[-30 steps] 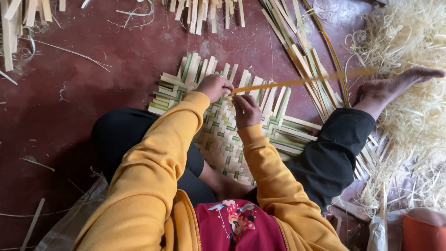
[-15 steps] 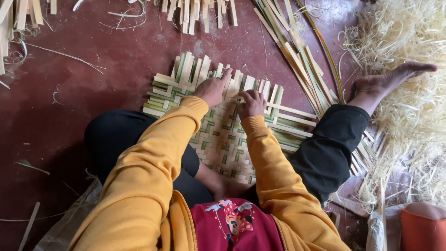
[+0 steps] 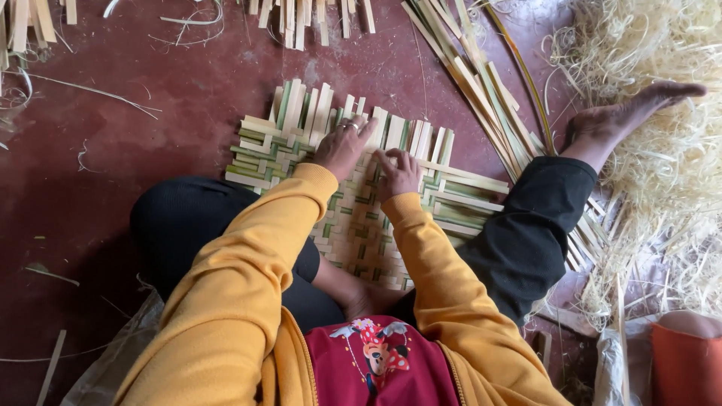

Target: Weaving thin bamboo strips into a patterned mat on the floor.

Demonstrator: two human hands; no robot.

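Head view: red-brown floor [image 3: 150, 173] under woven bamboo mat [image 3: 353, 218].

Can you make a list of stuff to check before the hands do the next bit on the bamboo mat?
1. Left hand flat on the woven bamboo mat: ok.
2. Right hand pressing the mat, fingers curled: ok.
3. Either hand holding a strip: not ok, both open.
4. Spare bamboo strips lying near the right foot: ok.
5. Mat edges even: cannot tell, legs hide part.

Dark red floor [image 3: 150, 165], evenly lit
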